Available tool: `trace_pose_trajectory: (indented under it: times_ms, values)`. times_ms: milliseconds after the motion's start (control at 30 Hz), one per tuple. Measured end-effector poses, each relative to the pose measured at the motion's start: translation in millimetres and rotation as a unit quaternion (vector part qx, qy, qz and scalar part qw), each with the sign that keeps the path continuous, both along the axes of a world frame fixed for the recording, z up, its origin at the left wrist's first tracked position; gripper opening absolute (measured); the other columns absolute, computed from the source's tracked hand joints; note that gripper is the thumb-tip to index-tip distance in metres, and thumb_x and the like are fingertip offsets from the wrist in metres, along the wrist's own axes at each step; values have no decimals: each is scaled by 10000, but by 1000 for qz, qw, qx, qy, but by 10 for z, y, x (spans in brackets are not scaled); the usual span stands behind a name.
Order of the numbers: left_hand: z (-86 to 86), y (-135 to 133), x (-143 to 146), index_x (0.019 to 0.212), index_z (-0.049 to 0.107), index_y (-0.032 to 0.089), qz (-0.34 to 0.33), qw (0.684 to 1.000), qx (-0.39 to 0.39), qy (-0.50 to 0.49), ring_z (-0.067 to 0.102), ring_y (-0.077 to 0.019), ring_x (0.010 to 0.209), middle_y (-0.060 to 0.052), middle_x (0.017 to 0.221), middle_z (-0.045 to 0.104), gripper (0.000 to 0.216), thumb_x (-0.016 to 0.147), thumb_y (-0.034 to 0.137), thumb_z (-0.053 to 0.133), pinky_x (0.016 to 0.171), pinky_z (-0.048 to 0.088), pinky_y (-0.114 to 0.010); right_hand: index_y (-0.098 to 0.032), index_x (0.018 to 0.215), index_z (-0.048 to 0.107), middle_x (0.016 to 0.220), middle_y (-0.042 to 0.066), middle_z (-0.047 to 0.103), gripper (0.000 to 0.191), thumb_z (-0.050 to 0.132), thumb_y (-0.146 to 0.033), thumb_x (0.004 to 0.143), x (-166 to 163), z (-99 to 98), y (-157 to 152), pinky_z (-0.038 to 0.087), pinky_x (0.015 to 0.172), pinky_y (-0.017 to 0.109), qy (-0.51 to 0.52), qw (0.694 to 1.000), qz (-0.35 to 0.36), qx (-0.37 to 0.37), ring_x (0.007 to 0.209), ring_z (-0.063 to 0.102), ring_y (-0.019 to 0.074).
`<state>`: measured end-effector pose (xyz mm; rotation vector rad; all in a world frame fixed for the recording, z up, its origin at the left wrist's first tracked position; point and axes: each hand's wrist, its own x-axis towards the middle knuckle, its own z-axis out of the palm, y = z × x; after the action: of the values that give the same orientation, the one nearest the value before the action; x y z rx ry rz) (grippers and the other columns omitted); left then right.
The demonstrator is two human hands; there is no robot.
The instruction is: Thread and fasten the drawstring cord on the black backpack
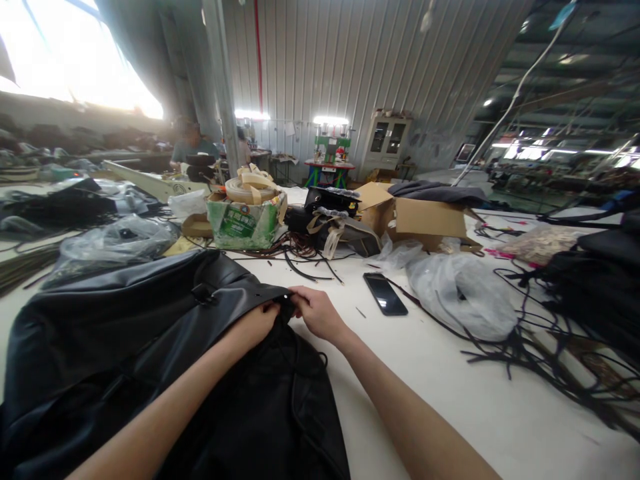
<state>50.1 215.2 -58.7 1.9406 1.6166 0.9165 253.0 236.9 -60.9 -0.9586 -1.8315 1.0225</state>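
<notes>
A large black leather-like bag (120,313) lies on the white table, taking up the left front. Its upper edge is pulled out to the right, where both hands meet at the corner. My left hand (263,319) reaches over the bag's opening and grips the edge from the near side, its fingers curled and partly hidden in the material. My right hand (316,309) pinches the tip of the same edge between thumb and fingers. A small bright spot, perhaps a hole or metal fitting, shows beside the right fingertips. A dark cord hangs below the hands along the bag.
A phone (385,294) lies right of my hands. Behind stand a green box with tape rolls (245,223) and an open cardboard box (425,217). Clear plastic bags (463,297), black cords (520,347) and black bags (595,287) crowd the right. A person (194,143) sits far back left.
</notes>
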Motion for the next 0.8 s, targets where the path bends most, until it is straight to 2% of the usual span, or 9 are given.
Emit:
trace_pose_trajectory:
  times_ms: [100, 200, 333, 500, 800]
  values:
    - [13, 16, 32, 958, 790, 232, -12, 1000, -18, -14, 737, -295, 1243, -110, 1197, 839, 259, 977, 246, 532, 1272, 456, -457, -233, 1168, 839, 798, 11, 734, 349, 524, -213, 1019, -1, -8, 1, 548, 699, 285, 3, 1000, 3, 0, 712, 678, 168]
    - [34, 5, 41, 940, 783, 260, -21, 999, -23, -21, 729, -290, 1248, -83, 1195, 841, 278, 984, 273, 509, 1280, 442, -409, -233, 1184, 835, 799, 12, 735, 346, 529, -217, 1022, -5, -29, 11, 556, 700, 285, 7, 1000, 4, -5, 704, 681, 167]
    - [66, -19, 62, 906, 742, 233, -27, 999, -17, -17, 732, -300, 1179, -103, 1137, 829, 297, 1000, 267, 463, 1257, 458, -440, -232, 1202, 825, 856, 19, 761, 345, 532, -214, 1020, -9, -67, 35, 573, 696, 281, 12, 1000, 7, -15, 707, 702, 164]
    - [98, -29, 127, 821, 699, 214, -42, 999, -9, -5, 741, -299, 1014, -109, 981, 809, 289, 976, 202, 456, 1113, 549, -438, -230, 1202, 827, 879, 20, 775, 348, 535, -208, 1014, -5, -96, 58, 570, 684, 272, 12, 1000, 8, -17, 697, 704, 156]
    - [-20, 53, 130, 981, 782, 162, 3, 1000, 12, -7, 731, -348, 1170, -173, 1127, 822, 286, 1006, 220, 503, 1240, 449, -504, -224, 1211, 830, 845, 22, 761, 343, 548, -195, 1017, 9, -50, 28, 564, 701, 284, 9, 1000, 4, -8, 718, 707, 168]
